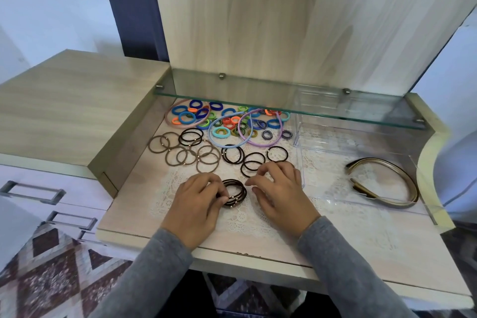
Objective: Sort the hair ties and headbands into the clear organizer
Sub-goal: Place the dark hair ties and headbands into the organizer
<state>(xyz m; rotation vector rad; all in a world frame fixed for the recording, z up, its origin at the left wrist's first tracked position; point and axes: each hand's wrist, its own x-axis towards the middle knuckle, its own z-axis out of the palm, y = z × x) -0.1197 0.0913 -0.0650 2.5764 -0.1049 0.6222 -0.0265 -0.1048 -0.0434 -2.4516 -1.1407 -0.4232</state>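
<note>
My left hand [197, 204] pinches a small stack of dark brown hair ties [233, 193] with gold beads, lying on the lace mat. My right hand [277, 188] hovers just right of the stack, fingers curled and holding nothing, fingertips near loose dark ties [254, 161]. Light brown ties [185, 152] lie to the left. Small colourful ties [227, 121] are heaped at the back with pink, blue and purple headbands [258, 143]. The clear organizer [304, 178] stands at the right with bronze headbands [387, 183] in its front compartment.
A glass shelf [284, 100] overhangs the back of the desk, above the colourful ties and the organizer's rear. A raised wooden side unit [77, 100] borders the left. The desk's front edge [258, 255] lies just under my wrists.
</note>
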